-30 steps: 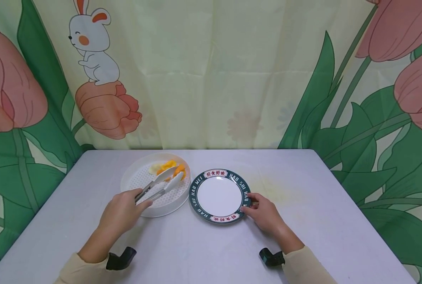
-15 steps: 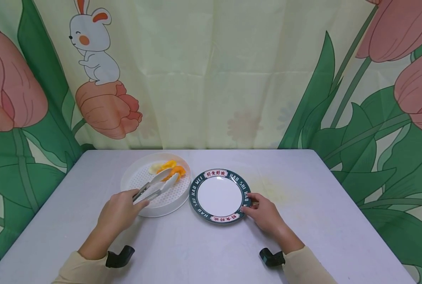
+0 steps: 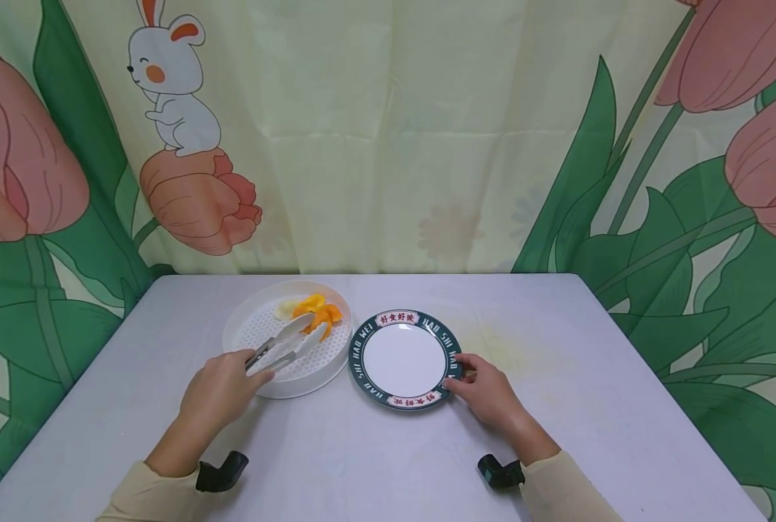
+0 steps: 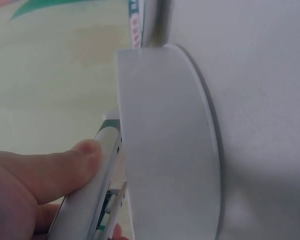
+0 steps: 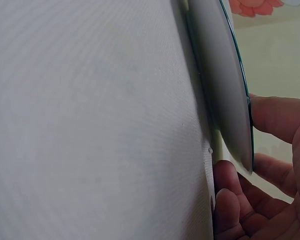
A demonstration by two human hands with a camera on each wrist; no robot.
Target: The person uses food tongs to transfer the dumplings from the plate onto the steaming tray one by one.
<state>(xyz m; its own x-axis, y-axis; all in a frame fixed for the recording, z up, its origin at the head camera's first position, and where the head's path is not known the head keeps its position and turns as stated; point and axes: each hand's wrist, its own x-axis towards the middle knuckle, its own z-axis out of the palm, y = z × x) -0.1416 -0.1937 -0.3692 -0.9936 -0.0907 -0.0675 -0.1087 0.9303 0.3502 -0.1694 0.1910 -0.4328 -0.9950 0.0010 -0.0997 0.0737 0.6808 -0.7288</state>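
Observation:
My left hand [image 3: 215, 391] grips metal tongs [image 3: 292, 328] with pale tips, angled over a round white basket [image 3: 249, 326] with a perforated floor. The two tips stand apart at the near side of some glossy orange-yellow food pieces [image 3: 325, 315]; whether they touch them is unclear. A pale yellowish piece [image 3: 285, 310] lies to the left of these. In the left wrist view the thumb presses on the tongs' handle [image 4: 85, 205], beside the basket's wall [image 4: 170, 145]. My right hand [image 3: 486, 391] pinches the right rim of a white plate [image 3: 404, 359] with a dark green lettered border, thumb on top and fingers beneath.
The basket and plate stand side by side, almost touching, on a white-covered table [image 3: 388, 464]. Behind the table's far edge hangs a printed curtain [image 3: 388, 145] with tulips and a rabbit. A black wrist camera [image 3: 221, 472] sits at the left cuff.
My left hand and the tongs have drawn back slightly toward the lower left, uncovering more of the orange pieces. The plate and my right hand have stayed where they were.

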